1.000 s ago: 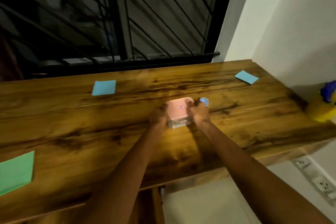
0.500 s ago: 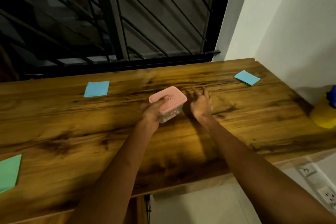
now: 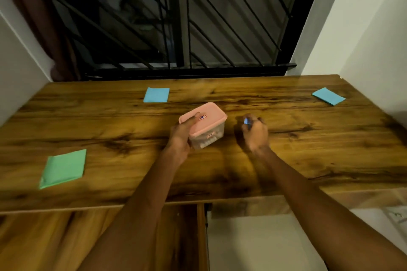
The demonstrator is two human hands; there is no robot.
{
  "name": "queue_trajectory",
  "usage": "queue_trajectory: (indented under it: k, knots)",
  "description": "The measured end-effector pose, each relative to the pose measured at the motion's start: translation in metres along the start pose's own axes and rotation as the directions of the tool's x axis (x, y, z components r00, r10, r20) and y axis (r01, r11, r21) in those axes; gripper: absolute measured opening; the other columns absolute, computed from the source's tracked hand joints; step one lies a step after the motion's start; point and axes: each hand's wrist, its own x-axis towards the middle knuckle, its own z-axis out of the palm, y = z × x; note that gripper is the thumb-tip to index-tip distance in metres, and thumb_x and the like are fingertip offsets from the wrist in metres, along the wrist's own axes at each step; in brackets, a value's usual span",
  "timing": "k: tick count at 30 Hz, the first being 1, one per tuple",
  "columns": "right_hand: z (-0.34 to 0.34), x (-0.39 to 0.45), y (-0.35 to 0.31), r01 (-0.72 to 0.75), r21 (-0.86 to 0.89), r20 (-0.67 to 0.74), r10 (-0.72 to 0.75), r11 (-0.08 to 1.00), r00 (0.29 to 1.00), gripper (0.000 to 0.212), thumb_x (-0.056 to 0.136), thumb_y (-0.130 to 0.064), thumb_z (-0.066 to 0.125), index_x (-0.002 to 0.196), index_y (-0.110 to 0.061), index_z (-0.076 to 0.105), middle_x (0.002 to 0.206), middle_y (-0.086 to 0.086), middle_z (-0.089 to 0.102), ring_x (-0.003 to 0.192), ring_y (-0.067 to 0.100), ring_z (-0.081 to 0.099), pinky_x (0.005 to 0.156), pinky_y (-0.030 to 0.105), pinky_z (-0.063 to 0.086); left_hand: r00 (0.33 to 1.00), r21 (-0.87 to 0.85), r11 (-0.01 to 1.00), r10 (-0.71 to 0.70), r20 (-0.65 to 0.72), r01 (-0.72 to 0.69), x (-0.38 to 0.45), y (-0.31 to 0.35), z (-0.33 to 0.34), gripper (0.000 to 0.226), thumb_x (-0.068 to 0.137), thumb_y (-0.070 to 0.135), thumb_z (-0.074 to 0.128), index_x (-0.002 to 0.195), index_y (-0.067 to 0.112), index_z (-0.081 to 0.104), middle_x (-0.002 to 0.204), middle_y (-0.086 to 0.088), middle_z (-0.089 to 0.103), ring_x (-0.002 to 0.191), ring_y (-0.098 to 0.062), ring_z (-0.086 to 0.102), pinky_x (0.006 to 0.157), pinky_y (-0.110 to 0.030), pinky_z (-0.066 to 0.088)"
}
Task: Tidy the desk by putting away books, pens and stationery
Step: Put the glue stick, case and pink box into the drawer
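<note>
A small clear box with a pink lid (image 3: 206,124) sits tilted at the middle of the wooden desk (image 3: 308,149). My left hand (image 3: 181,134) grips its left side, thumb on the lid. My right hand (image 3: 255,133) is a little to the right of the box, apart from it, fingers curled round a small blue object (image 3: 246,121) that is blurred. Two blue sticky-note pads lie on the desk, one at the back centre (image 3: 156,94) and one at the back right (image 3: 328,96). A green pad (image 3: 63,168) lies at the front left.
A barred window (image 3: 176,17) runs behind the desk. White walls close in on the left and the right (image 3: 374,39). A dark curtain (image 3: 44,17) hangs at the back left. Below the desk's front edge are a wooden panel and a pale floor.
My right hand came off the box and moved right, and it now holds the small blue object. My left hand kept its grip on the box. The view swung left and up.
</note>
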Motion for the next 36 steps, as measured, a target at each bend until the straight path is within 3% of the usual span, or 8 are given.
queue_trajectory:
  k: [3,8,13,19,23,28,32,36]
  knots:
    - [0.021,-0.037,-0.039,0.057,0.251,-0.062,-0.043,0.966,0.997,0.024,0.091,-0.005,0.051,0.115,-0.005,0.057,0.1,0.021,0.065,0.093,0.033,0.062,0.085,0.044,0.051,0.999,-0.046,0.998,0.048,-0.021,-0.049,-0.025,0.004,-0.041,0.059,0.077,0.023,0.075,0.129,0.009,0.051,0.117,-0.011,0.066,0.102,-0.028,0.065,0.064,-0.036,0.055]
    - [0.05,-0.118,-0.111,0.074,0.433,-0.062,-0.053,0.898,0.997,0.012,0.089,-0.012,0.062,0.098,-0.004,0.059,0.084,0.003,0.062,0.077,0.015,0.056,0.055,0.012,0.038,0.987,-0.068,0.986,0.145,-0.065,-0.149,-0.089,0.01,-0.119,0.022,0.083,0.016,0.068,0.104,0.012,0.064,0.102,-0.009,0.069,0.086,-0.022,0.065,0.069,-0.032,0.052]
    - [0.096,-0.218,-0.164,-0.012,0.481,0.052,-0.014,0.877,0.999,0.024,0.078,-0.018,0.074,0.089,0.0,0.063,0.082,0.008,0.063,0.078,0.015,0.056,0.064,0.019,0.04,0.953,-0.124,0.969,0.178,-0.244,-0.213,-0.161,-0.002,-0.221,0.051,0.077,0.011,0.074,0.124,0.006,0.055,0.106,-0.012,0.069,0.089,-0.025,0.068,0.075,-0.04,0.056]
    - [0.161,-0.329,-0.19,-0.116,0.401,0.373,-0.046,0.909,0.927,0.039,0.084,-0.022,0.069,0.12,-0.012,0.058,0.115,0.007,0.065,0.102,0.018,0.06,0.084,0.028,0.046,0.874,-0.038,0.991,0.092,-0.477,-0.125,-0.232,-0.034,-0.334,0.041,0.075,0.011,0.075,0.107,0.009,0.048,0.099,-0.012,0.065,0.079,-0.02,0.064,0.043,-0.025,0.046]
    - [0.202,-0.387,-0.202,-0.215,0.322,0.551,0.002,0.922,0.834,0.043,0.093,-0.02,0.057,0.135,-0.016,0.048,0.131,0.008,0.056,0.119,0.024,0.054,0.093,0.031,0.043,0.839,-0.038,0.999,-0.049,-0.542,0.034,-0.256,-0.061,-0.4,0.056,0.071,0.021,0.081,0.118,0.007,0.052,0.107,-0.017,0.067,0.096,-0.035,0.065,0.052,-0.034,0.054]
    - [0.236,-0.429,-0.204,-0.261,0.247,0.673,0.029,0.933,0.739,0.03,0.097,-0.015,0.049,0.126,-0.012,0.056,0.13,0.008,0.056,0.11,0.019,0.054,0.073,0.018,0.044,0.84,-0.076,0.99,-0.138,-0.525,0.115,-0.267,-0.075,-0.436,0.049,0.074,0.013,0.078,0.115,0.006,0.052,0.108,-0.017,0.067,0.099,-0.037,0.063,0.075,-0.063,0.053]
    - [0.245,-0.434,-0.208,-0.222,0.207,0.652,0.035,0.953,0.758,0.029,0.097,-0.015,0.049,0.124,-0.009,0.059,0.129,0.008,0.057,0.116,0.022,0.054,0.082,0.022,0.04,0.833,0.125,0.981,-0.054,-0.55,0.146,-0.259,-0.077,-0.443,0.023,0.081,0.001,0.068,0.099,0.003,0.054,0.116,-0.02,0.062,0.105,-0.036,0.06,0.092,-0.054,0.05]
    - [0.255,-0.439,-0.209,-0.239,0.199,0.667,0.048,0.95,0.744,0.026,0.095,-0.013,0.053,0.119,-0.007,0.061,0.123,0.007,0.06,0.112,0.024,0.057,0.095,0.03,0.049,0.814,0.401,0.881,0.033,-0.58,0.25,-0.253,-0.078,-0.45,0.032,0.091,0.005,0.056,0.122,0.001,0.05,0.122,-0.016,0.058,0.115,-0.033,0.054,0.097,-0.042,0.048]
